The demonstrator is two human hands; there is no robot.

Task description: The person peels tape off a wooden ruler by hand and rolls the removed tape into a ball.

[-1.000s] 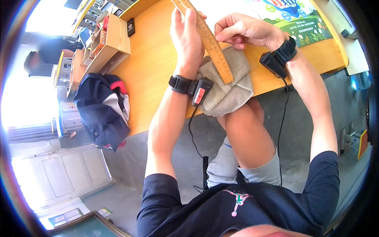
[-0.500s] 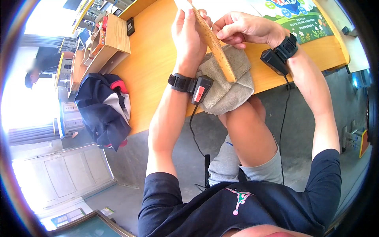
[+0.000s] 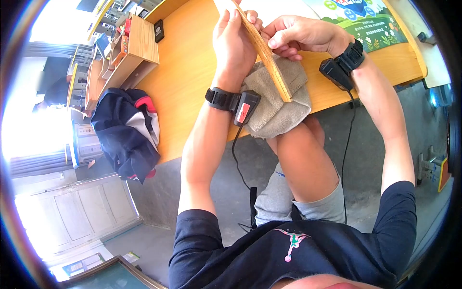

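Note:
A long, yellowish wooden ruler (image 3: 273,71) slants from the top of the view down toward the table's front edge. My left hand (image 3: 237,45) is closed round its upper part, with the thumb along one side and fingertips showing on the other. Close by on the right, my right hand (image 3: 301,36) has its fingers curled and the thumb against the index finger, beside the ruler; what it pinches, if anything, is hidden. Beneath the ruler, a grey-beige towel (image 3: 288,115) lies partly on the table and hangs over its edge above my knee.
The wooden table (image 3: 185,72) carries a small wooden shelf (image 3: 142,45) with items at the left and a green printed sheet (image 3: 373,31) at the right. A dark jacket (image 3: 122,130) hangs at the left edge. Black cables (image 3: 347,139) run down from my wrist devices.
The ruler has rolled about its length, showing its narrow edge more than its flat face. Both hands have shifted very slightly right. The towel stays nearly in place.

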